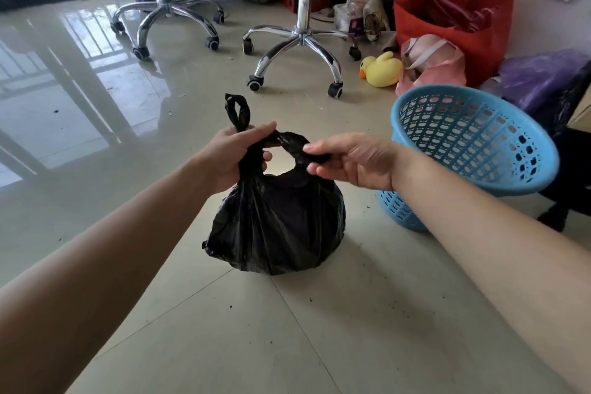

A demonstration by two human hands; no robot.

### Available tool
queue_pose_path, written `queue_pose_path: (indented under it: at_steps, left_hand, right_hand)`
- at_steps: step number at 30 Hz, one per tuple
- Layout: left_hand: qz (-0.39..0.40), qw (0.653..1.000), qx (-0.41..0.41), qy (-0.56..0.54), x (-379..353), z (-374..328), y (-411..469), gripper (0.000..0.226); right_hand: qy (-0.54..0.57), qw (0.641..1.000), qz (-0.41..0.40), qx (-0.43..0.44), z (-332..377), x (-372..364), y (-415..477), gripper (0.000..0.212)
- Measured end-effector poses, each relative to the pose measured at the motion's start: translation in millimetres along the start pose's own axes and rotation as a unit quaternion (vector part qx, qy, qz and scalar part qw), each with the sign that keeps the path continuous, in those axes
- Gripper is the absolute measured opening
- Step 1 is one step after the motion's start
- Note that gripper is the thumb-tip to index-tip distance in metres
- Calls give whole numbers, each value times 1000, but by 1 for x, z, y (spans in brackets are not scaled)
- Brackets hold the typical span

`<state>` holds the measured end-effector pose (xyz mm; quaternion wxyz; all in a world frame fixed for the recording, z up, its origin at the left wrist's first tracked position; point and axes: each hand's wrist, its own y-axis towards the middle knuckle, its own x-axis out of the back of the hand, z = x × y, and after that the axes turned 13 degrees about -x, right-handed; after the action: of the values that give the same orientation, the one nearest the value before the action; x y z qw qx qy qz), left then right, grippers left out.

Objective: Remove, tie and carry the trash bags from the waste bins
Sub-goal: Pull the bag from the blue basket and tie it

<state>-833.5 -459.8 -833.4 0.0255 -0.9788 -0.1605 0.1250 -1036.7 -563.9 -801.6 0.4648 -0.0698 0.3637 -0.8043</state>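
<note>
Knotting, it seems: left hand (238, 153) grips one trash bag (278, 227) handle, right hand (355, 160) pinches the other. Floor (319, 329) below bears the weight.

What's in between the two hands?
In the head view, a twisted strip of the black trash bag stretches from the left hand to the right hand.

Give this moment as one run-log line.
step: tying | black trash bag: on floor beside blue bin | left hand: grips handle | right hand: pinches handle
</note>
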Motion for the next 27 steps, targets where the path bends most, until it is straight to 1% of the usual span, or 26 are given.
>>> queue_pose_path:
  at_steps: [1,2,3,4,5,6,8,9,10,11,12,13,14,15,16,18,20,24,27]
  left_hand:
    - [-3,1000,-10,6,1,2,-1,26]
    - [-11,1000,-18,9,2,4,-1,37]
    - [-20,1000,-23,9,3,5,-1,47]
    - [-26,999,-26,8,3,4,-1,52]
    - [-27,999,-28,7,5,3,-1,53]
    - [-23,999,-30,8,6,2,-2,52]
    - [1,999,-32,19,8,-2,-4,49]
    - [15,999,-31,31,9,-3,-6,48]
    - [28,998,-31,45,8,-3,-6,47]
    - [44,997,-30,59,7,-4,-8,46]
    - [60,995,-29,70,6,-4,-9,45]
    - [75,994,-28,76,4,-6,-9,44]
    - [86,993,-28,77,3,-7,-9,43]
    - [90,992,-28,82,3,-8,-9,42]
    - [87,991,-26,96,2,-9,-8,41]
    - [70,989,-21,128,1,-9,-5,39]
    - [36,991,-21,127,0,-6,-1,40]
    - [-39,992,-40,117,-7,4,4,40]
    - [-95,992,-59,59,-9,12,4,40]
  right_hand:
    - [-23,1000,13,-13,-3,-4,0,6]
    - [-45,998,22,-22,-6,-6,1,9]
    - [-75,997,20,-28,-9,-8,3,11]
    - [-115,993,-2,-24,-10,-10,6,14]
    - [-165,985,-50,-6,-11,-10,9,20]
    - [-219,968,-123,22,-12,-10,13,26]
    - [-286,917,-264,92,-13,-7,19,35]
    - [-308,898,-291,115,-13,-4,22,43]
    - [-324,896,-280,121,-14,0,24,55]
    - [-326,907,-241,108,-16,2,26,67]
    - [-318,924,-194,84,-18,4,29,74]
    - [-300,941,-148,61,-21,5,32,71]
    - [-279,952,-113,50,-24,6,36,57]
    - [-262,959,-100,52,-27,7,40,39]
    - [-252,959,-113,66,-29,6,42,26]
    - [-247,951,-161,96,-29,6,44,15]
    - [-251,946,-177,103,-26,5,46,15]
    - [-246,954,-155,71,-25,4,45,21]
    - [-254,957,-131,45,-29,4,42,25]
